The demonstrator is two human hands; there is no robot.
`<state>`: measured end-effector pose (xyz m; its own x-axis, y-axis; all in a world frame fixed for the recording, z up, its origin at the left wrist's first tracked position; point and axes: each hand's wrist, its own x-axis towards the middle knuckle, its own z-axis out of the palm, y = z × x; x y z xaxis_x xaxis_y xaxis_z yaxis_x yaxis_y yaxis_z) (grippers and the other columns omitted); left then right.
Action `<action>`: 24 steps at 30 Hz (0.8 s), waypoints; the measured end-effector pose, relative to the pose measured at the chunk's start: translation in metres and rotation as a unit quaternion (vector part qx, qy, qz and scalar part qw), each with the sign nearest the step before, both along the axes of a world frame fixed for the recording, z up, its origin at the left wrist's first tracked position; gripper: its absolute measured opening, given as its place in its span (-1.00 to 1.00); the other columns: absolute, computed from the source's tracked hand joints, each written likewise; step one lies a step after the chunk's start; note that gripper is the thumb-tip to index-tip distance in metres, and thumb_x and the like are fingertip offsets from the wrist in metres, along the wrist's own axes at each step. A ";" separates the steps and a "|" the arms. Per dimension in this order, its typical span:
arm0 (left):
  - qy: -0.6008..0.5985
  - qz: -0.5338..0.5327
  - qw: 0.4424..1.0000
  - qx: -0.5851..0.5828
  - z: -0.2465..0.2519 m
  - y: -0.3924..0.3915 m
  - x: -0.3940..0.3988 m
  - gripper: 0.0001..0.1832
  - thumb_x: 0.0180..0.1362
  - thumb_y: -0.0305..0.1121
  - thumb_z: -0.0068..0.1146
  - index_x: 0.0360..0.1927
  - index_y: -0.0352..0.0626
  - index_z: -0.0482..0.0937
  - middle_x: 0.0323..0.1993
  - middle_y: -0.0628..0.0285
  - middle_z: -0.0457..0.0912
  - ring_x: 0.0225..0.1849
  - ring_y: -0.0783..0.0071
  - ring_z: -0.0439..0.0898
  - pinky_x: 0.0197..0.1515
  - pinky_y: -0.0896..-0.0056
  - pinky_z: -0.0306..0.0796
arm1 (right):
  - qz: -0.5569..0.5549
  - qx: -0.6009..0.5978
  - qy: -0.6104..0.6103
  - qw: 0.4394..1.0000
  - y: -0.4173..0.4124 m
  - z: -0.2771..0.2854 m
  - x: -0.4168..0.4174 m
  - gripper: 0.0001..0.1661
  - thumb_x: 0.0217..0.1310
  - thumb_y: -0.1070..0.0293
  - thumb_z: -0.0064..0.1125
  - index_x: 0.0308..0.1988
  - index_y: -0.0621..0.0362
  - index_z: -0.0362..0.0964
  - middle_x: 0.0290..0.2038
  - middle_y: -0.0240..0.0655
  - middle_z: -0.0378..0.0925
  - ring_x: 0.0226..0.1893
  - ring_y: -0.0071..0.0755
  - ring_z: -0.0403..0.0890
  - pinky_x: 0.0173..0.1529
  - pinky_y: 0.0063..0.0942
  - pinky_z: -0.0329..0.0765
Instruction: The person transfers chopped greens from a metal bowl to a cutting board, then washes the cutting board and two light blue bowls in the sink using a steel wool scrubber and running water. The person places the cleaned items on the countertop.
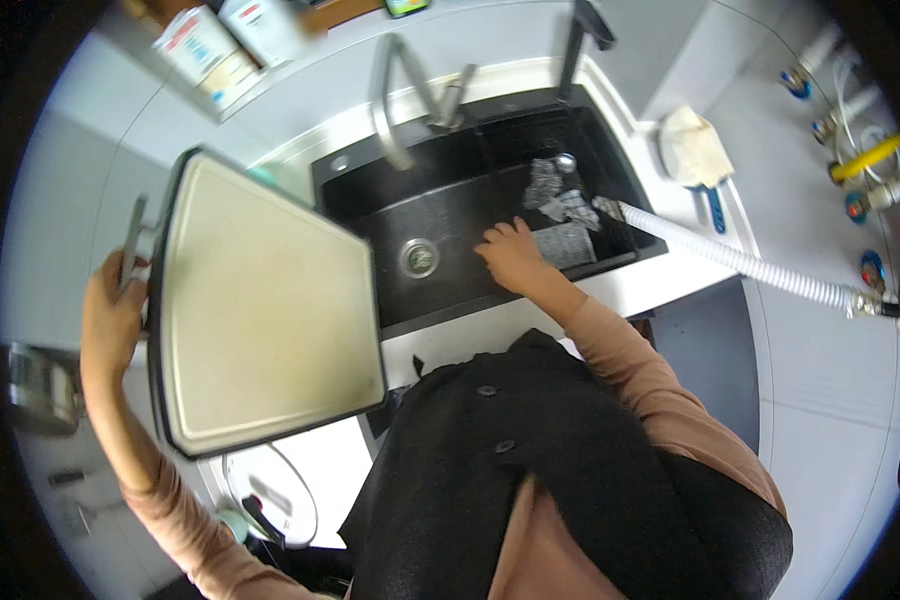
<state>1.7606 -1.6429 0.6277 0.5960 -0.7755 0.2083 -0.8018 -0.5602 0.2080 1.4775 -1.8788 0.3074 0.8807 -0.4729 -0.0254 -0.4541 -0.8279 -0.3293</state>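
At the left, my left hand is closed around a grey metal handle at the edge of a large cutting board. The board has a cream face, a shallow groove and a dark rim, and is held up beside the sink. My right hand reaches over the black double sink, fingers slightly spread and nothing visible in them. Just right of those fingers lies a grey cloth. Behind it are a crumpled checked cloth and another grey cloth.
A metal faucet arches over the sink, with a dark spout at the back right. A white corrugated hose runs into the right basin. A blue-handled tool lies on the right counter. Glass lid sits at lower left.
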 end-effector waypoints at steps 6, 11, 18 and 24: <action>-0.053 -0.019 0.998 0.012 0.011 0.004 -0.027 -0.67 -0.12 -0.38 -0.11 -0.28 -0.36 0.49 -0.54 -0.18 0.47 -0.43 0.08 0.51 -0.30 0.22 0.31 | 0.044 0.200 -0.099 0.974 0.039 -0.017 0.007 -0.55 0.03 0.22 0.07 -0.04 0.10 0.36 -0.13 -0.10 0.42 -0.14 -0.05 0.44 -0.03 -0.28 0.37; -0.098 -0.082 0.991 -0.028 0.000 0.016 -0.020 -0.69 -0.12 -0.35 -0.14 -0.33 -0.36 0.45 -0.61 -0.10 0.43 -0.50 0.07 0.46 -0.37 0.20 0.29 | 0.034 0.243 -0.051 0.968 0.060 0.000 0.022 -0.48 0.00 0.21 0.10 0.00 0.16 0.31 -0.14 -0.04 0.43 -0.15 -0.07 0.47 -0.06 -0.33 0.40; -0.013 0.008 1.000 0.007 0.019 0.015 -0.052 -0.71 -0.15 -0.38 -0.09 -0.41 -0.37 0.54 -0.37 -0.21 0.52 -0.26 -0.03 0.52 -0.15 0.14 0.37 | 0.027 0.270 -0.022 0.962 0.055 -0.018 0.007 -0.42 -0.02 0.24 0.15 0.03 0.20 0.27 -0.11 -0.01 0.42 -0.18 -0.16 0.51 -0.12 -0.37 0.44; -0.045 0.020 0.998 0.025 0.019 0.006 -0.062 -0.73 -0.15 -0.36 -0.06 -0.44 -0.34 0.55 -0.38 -0.16 0.53 -0.25 0.00 0.52 -0.16 0.15 0.38 | 0.010 0.266 -0.027 0.964 0.021 -0.028 -0.022 -0.42 -0.01 0.25 0.15 0.03 0.21 0.26 -0.10 -0.02 0.42 -0.19 -0.19 0.52 -0.12 -0.38 0.43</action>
<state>1.6986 -1.6373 0.6465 0.6081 -0.7619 0.2228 -0.7921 -0.6008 0.1074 1.4552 -1.8574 0.2789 0.8964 -0.3886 -0.2133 -0.4101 -0.5445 -0.7316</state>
